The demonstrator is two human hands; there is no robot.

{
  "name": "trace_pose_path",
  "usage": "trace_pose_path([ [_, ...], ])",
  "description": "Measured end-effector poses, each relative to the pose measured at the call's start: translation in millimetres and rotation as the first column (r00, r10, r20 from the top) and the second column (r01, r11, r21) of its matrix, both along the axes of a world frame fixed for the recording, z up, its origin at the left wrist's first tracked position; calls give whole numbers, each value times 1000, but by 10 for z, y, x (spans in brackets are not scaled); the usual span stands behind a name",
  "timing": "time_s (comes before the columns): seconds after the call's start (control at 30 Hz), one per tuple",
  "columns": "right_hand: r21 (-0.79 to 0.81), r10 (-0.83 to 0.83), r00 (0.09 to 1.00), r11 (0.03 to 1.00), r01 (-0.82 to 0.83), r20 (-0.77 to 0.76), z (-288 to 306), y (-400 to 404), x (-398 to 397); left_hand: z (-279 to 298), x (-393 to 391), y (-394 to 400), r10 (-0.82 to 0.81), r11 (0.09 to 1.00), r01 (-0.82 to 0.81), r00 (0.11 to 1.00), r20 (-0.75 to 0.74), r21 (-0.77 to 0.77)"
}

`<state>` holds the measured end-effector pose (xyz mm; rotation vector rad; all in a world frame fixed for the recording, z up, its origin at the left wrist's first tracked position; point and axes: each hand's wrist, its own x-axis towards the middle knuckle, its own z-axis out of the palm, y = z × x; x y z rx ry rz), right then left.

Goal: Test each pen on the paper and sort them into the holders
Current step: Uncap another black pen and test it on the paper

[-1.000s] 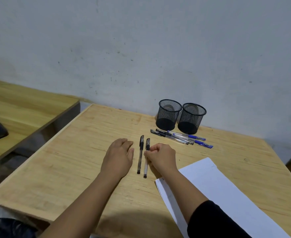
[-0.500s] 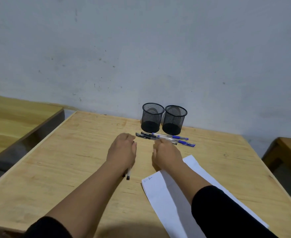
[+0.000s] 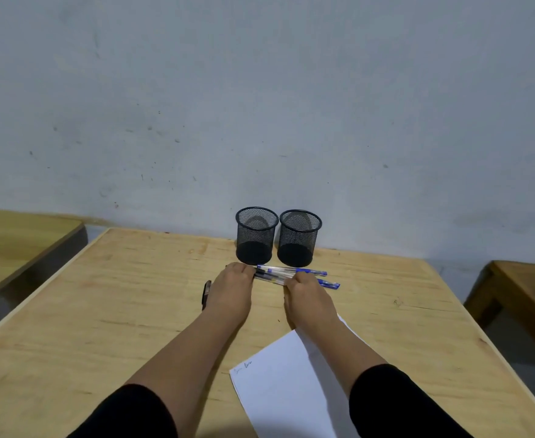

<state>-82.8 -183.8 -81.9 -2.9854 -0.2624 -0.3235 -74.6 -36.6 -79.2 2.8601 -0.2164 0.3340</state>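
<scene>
Head view: both hands noted moved forward from black pen pair worked a second ago to pen cluster (image 3: 286,275) lying before mesh holders (image 3: 255,235). Next batch judged being gathered; holders appear empty. Left hand (image 3: 230,290) laid over cluster's left end, right hand (image 3: 307,294) over its right end; cluster spans between them. Finger closure hidden; grip cannot be told. Black pen (image 3: 206,294) left beside left hand. Paper (image 3: 291,390) near, test marks visible.

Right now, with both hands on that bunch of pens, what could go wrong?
The pens lie loose under both hands; one could roll away. The two mesh holders stand right behind, so a push forward might tip them. A black pen left of the left hand could be forgotten.
</scene>
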Motion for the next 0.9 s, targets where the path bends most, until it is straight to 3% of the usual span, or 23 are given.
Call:
trace_pose_path([
  [0.1, 124, -6, 998, 992, 0, 56, -51, -4, 43, -2, 22, -2, 4, 999, -3, 1000, 5, -38],
  [0.37, 495, -62, 987, 859, 130, -151, -17, -28, 35, -34, 33, 21, -6, 993, 8, 1000, 19, -119],
  [0.47, 696, -50, 985, 701, 154, -168, 120, -136, -26, -24, 8, 49, -25, 976, 33, 999, 39, -215],
  [0.57, 910, -33, 982, 370, 186, -187, 256, -229, -127, 51, -68, 15, -78, 952, 107, 991, 109, -286],
  [0.63, 965, 10, 980, 177, 196, -201, 305, -211, -207, 127, -152, -57, -142, 931, 189, 975, 168, -311],
  [0.77, 978, 89, 977, 100, 185, -194, 350, -93, -353, 276, -370, -250, -245, 862, 300, 952, 181, -408],
  [0.9, 976, 79, 973, 21, 215, -216, 412, -97, -456, 392, -503, -298, -214, 804, 237, 971, 107, -546],
])
